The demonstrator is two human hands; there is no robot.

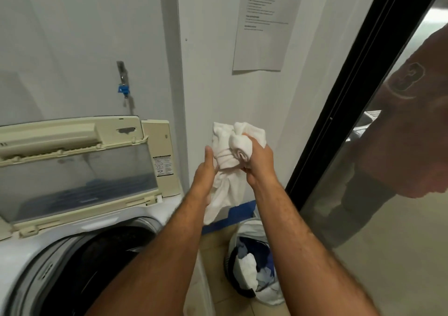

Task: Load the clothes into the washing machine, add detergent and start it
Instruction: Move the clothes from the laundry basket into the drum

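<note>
A bunched white cloth (230, 150) hangs in the air to the right of the top-loading washing machine (29, 250), and both hands grip it. My left hand (206, 175) holds its left side low down. My right hand (259, 163) is closed around its upper right part. The machine's lid (77, 167) stands open against the wall, and the dark drum (106, 262) gapes below my left forearm. A laundry basket (252, 264) with blue and white clothes sits on the floor under my right forearm.
A tap with a blue tag (123, 89) is on the wall above the machine. A printed paper sheet (266, 22) hangs on the wall. A black-framed glass door (351, 97) stands at the right, reflecting a person. Blue tape (232, 215) runs along the wall base.
</note>
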